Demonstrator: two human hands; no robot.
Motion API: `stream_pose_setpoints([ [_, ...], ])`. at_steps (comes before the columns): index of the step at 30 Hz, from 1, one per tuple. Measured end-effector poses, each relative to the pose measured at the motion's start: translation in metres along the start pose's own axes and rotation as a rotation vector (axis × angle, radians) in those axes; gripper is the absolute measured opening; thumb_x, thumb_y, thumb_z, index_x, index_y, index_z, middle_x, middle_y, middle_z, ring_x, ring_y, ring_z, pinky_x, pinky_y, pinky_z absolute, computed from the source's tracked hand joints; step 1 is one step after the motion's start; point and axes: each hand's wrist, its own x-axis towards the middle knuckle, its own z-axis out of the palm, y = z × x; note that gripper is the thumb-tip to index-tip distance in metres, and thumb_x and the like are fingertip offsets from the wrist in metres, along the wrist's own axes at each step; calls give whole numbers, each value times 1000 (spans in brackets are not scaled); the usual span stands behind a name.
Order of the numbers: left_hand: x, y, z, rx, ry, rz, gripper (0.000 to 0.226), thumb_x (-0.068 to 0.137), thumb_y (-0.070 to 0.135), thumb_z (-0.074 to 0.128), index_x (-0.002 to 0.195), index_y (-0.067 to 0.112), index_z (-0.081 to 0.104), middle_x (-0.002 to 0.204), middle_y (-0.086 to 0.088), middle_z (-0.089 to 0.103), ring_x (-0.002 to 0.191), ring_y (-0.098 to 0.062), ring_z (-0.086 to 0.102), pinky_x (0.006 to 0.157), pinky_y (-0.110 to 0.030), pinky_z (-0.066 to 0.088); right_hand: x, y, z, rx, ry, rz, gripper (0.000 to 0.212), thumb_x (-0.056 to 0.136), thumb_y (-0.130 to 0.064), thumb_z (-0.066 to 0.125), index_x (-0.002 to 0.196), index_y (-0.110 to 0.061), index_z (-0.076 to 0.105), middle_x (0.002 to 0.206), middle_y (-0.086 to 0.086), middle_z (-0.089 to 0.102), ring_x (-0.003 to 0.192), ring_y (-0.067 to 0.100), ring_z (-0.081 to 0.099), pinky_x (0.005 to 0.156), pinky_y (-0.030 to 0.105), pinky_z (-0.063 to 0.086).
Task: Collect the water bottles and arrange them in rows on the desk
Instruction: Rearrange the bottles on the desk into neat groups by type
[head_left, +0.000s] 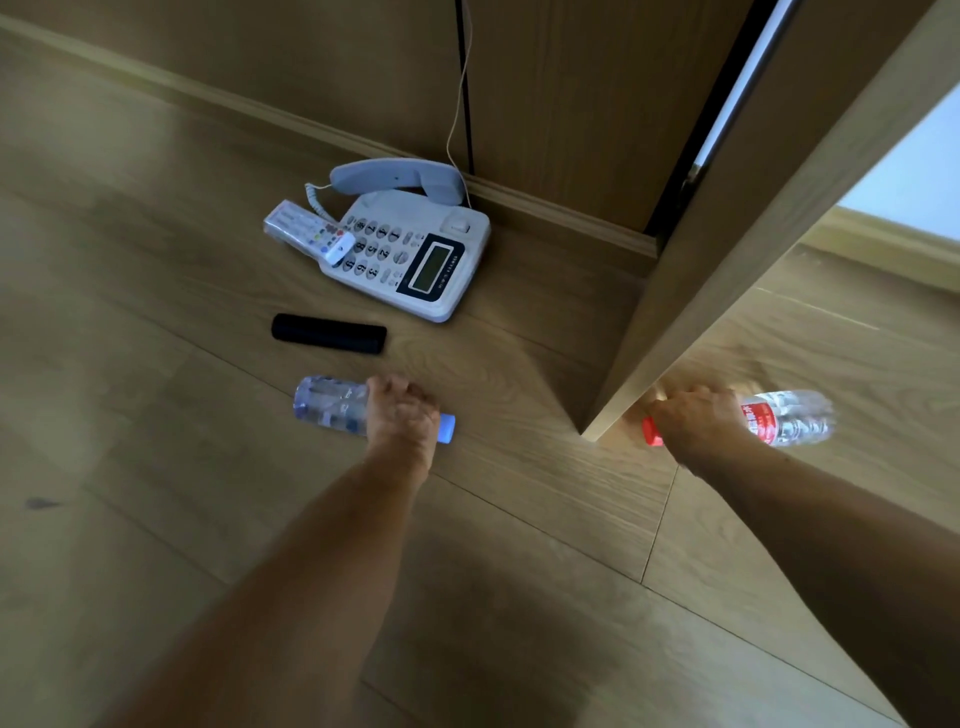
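Blue-capped bottle (332, 404) in left grip (402, 415), red-capped bottle (784, 418) in right grip (693, 418); telephone (410, 249) beyond.

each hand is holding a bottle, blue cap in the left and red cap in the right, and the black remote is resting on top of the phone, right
Not quite. The head view shows the black remote lying on the floor, apart from the phone. The rest holds: left hand grips the blue-cap bottle, right hand the red-cap bottle.
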Motion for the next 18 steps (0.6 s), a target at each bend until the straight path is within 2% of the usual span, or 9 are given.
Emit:
stream_pose_setpoints([
  [5, -8, -6, -14, -198, -16, -34, 43, 91, 18, 59, 132, 17, 48, 131, -5, 52, 124, -28, 44, 101, -43, 37, -12, -4, -14, 116, 62, -18, 28, 90, -16, 57, 117, -25, 59, 116, 0, 62, 112, 23, 58, 88, 36, 46],
  [7, -15, -12, -30, -298, 7, -7, 39, 94, 14, 52, 132, 17, 47, 131, -5, 52, 124, -27, 45, 99, -41, 40, -23, -5, -27, 181, 78, -22, 27, 91, -14, 54, 115, -25, 61, 118, 0, 61, 113, 23, 57, 89, 34, 46],
  [12, -66, -26, -91, -540, 122, 107, 31, 96, 11, 47, 127, 16, 50, 127, -5, 55, 120, -27, 52, 88, -34, 44, -74, 5, -63, 378, 81, -26, 32, 92, -13, 57, 124, -19, 56, 118, 5, 62, 110, 24, 58, 89, 33, 49],
  [18, -152, -54, -186, -749, 124, 171, 32, 94, 19, 57, 126, 16, 51, 125, -6, 58, 116, -28, 56, 91, -36, 45, -175, 35, -134, 425, 59, -69, 47, 90, -22, 64, 133, -16, 48, 118, 7, 62, 109, 24, 58, 89, 33, 50],
])
